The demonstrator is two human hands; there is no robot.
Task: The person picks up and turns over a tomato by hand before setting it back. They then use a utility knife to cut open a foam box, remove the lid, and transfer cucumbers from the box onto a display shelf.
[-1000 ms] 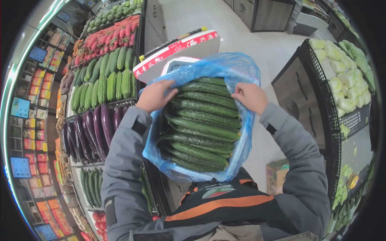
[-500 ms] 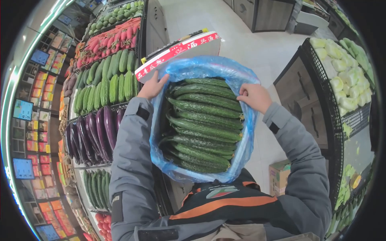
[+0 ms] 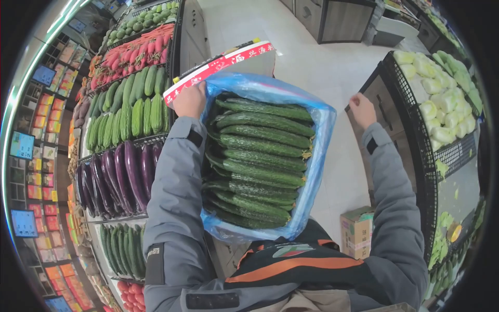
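A box lined with a blue plastic bag [image 3: 318,156] stands in front of my body, filled with dark green cucumbers [image 3: 260,161] lying side by side. My left hand [image 3: 190,100] is closed at the box's far left corner, over the liner and beside the raised red-and-white printed flap [image 3: 223,65]. Its fingertips are partly hidden. To the right of the box, apart from it, my right hand [image 3: 362,110] hangs in the air with its fingers curled together and nothing visible in them.
On the left are display shelves with eggplants [image 3: 122,174], green gourds [image 3: 130,119], more cucumbers [image 3: 122,249] and red radishes [image 3: 135,57]. A black crate of pale green vegetables [image 3: 442,99] stands right. A carton [image 3: 357,231] sits on the floor.
My right hand has let go of the liner's right edge and moved away to the right. My left hand has closed on the far left corner. The liner lies flatter along the right side.
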